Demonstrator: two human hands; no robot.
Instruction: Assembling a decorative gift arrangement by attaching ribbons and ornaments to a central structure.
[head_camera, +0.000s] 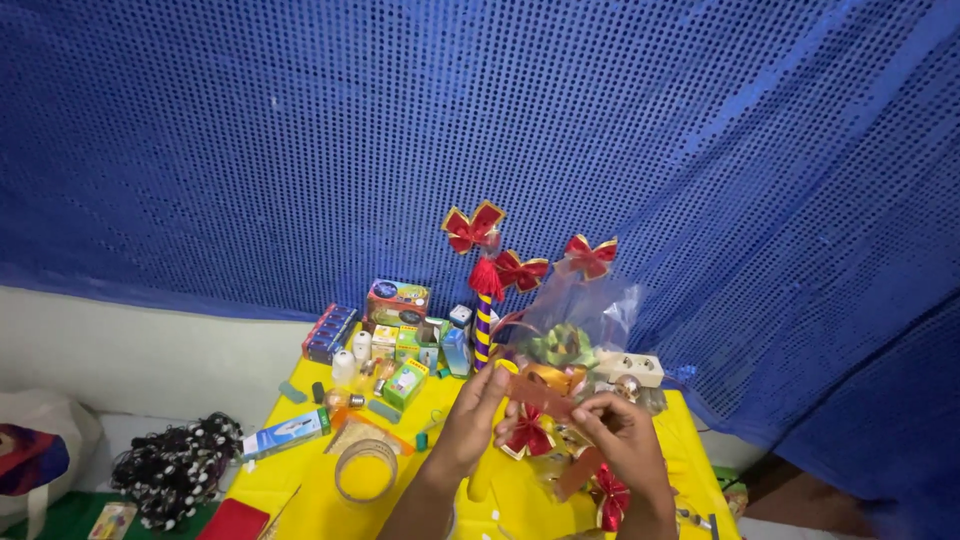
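My left hand (470, 420) and my right hand (625, 435) meet above a yellow table (300, 480). Between their fingers they hold a strip of orange-brown ribbon (540, 397). Just under the hands lies a red bow with gold edges (530, 435); another red bow (610, 497) lies below my right wrist. Behind the hands stands a clear plastic bag (590, 320) with green and gold bows inside. A purple and yellow striped stick (484, 335) stands upright, and three red bows (473, 228) sit at its top.
Small boxes (398, 302), light bulbs (344, 400) and a white socket strip (628, 368) crowd the table's far side. A clear cup with yellow inside (365, 472) stands at the front left. A black beaded bundle (175, 465) lies left of the table. A blue sequined cloth (500, 120) hangs behind.
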